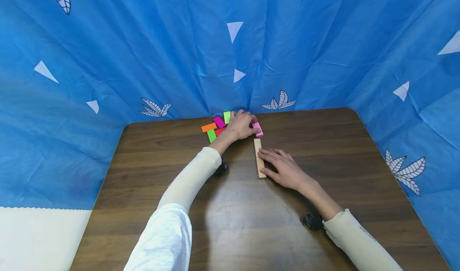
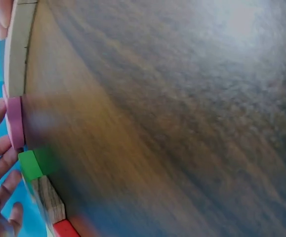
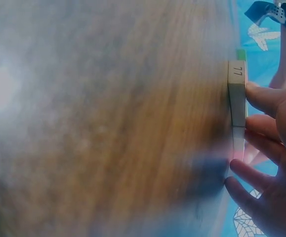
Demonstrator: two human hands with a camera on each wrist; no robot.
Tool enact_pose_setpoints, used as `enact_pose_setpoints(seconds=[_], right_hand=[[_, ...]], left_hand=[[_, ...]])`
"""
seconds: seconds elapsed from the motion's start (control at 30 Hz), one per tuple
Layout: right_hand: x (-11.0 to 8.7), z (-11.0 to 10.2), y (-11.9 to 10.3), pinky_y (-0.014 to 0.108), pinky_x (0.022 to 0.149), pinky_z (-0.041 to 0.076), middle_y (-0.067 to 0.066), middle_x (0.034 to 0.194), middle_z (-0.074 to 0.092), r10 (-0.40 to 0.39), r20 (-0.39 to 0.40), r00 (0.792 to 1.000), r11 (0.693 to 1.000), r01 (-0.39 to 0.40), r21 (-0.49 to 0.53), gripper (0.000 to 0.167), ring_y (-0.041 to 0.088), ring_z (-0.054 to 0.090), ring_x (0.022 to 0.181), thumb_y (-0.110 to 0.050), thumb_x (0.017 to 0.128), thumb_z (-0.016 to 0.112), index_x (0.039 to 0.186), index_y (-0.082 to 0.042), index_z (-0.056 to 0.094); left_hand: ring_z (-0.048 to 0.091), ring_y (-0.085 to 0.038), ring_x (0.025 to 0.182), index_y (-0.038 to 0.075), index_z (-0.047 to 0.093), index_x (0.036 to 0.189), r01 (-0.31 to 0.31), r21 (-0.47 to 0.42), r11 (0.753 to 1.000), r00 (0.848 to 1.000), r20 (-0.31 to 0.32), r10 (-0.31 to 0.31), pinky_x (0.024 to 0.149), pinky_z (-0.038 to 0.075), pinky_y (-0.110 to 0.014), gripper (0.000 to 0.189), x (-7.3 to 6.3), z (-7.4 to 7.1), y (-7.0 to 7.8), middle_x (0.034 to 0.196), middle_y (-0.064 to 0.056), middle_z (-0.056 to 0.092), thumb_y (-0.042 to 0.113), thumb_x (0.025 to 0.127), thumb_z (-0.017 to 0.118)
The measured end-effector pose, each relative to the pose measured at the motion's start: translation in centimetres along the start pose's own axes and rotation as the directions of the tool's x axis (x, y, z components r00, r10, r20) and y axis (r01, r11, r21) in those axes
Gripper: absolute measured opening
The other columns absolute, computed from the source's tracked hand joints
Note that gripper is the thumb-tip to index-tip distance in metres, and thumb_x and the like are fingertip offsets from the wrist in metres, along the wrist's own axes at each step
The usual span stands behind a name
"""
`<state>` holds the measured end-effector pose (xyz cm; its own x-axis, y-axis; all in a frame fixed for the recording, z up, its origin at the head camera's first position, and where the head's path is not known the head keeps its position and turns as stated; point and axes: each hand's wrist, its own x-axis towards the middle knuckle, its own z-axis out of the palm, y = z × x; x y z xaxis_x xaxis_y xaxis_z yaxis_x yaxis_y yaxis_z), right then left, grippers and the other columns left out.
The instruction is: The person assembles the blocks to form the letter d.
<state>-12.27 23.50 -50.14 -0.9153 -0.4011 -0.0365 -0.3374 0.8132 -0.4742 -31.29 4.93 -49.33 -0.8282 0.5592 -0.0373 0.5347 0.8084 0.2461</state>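
Two plain wooden blocks (image 1: 259, 159) lie end to end on the brown table, with a number printed on the near end. My right hand (image 1: 285, 170) rests beside them, its fairly straight fingers and thumb touching their right side. Just past their far end lies a pink block (image 1: 257, 129). My left hand (image 1: 240, 126) pinches this block between thumb and fingers, as the left wrist view also shows. Left of that hand is a loose cluster: an orange block (image 1: 209, 127), a magenta block (image 1: 219, 122), a red block (image 1: 220, 131) and green blocks (image 1: 211, 136). The left hand partly hides the cluster.
A blue curtain (image 1: 201, 43) with white leaf prints hangs along the table's back and sides. The brown table (image 1: 161, 175) reaches to its foot. Under each forearm sits a dark wrist camera (image 1: 312, 222).
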Motion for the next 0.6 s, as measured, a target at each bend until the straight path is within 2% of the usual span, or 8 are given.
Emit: enact_pose_setpoints(seconds=[0.2, 0.37, 0.6], right_hand=[[0.0, 0.1, -0.1, 0.073, 0.123, 0.033, 0.004, 0.171, 0.046, 0.001, -0.009, 1.0, 1.0, -0.001, 0.003, 0.062, 0.043, 0.044, 0.155, -0.039, 0.107, 0.068, 0.162, -0.017, 0.05], [0.0, 0.2, -0.1, 0.073, 0.123, 0.033, 0.005, 0.17, 0.048, 0.0, -0.018, 1.0, 1.0, 0.0, 0.004, 0.062, 0.043, 0.044, 0.154, -0.04, 0.107, 0.067, 0.162, -0.017, 0.051], [-0.1, 0.1, -0.4, 0.073, 0.122, 0.034, 0.005, 0.171, 0.047, 0.001, -0.013, 1.0, 1.0, -0.001, -0.003, 0.063, 0.042, 0.044, 0.154, -0.041, 0.107, 0.068, 0.162, -0.018, 0.05]], left_hand=[[0.05, -0.023, 0.128, 0.024, 0.076, 0.134, -0.024, -0.068, 0.997, 0.999, 0.023, 0.026, 0.109, 0.033, -0.052, 0.042, -0.3, -0.1, -0.4, 0.132, 0.003, 0.072, 0.048, 0.101, 0.074], [0.048, -0.022, 0.124, 0.025, 0.075, 0.137, -0.037, -0.097, 0.995, 0.998, 0.039, 0.041, 0.107, 0.032, -0.051, 0.043, -0.6, -0.2, -0.6, 0.131, 0.003, 0.072, 0.048, 0.101, 0.073], [0.048, -0.021, 0.119, 0.026, 0.076, 0.134, -0.063, -0.131, 0.989, 0.998, 0.023, 0.066, 0.104, 0.033, -0.05, 0.042, -1.1, 0.1, -0.8, 0.126, 0.004, 0.07, 0.05, 0.1, 0.074]])
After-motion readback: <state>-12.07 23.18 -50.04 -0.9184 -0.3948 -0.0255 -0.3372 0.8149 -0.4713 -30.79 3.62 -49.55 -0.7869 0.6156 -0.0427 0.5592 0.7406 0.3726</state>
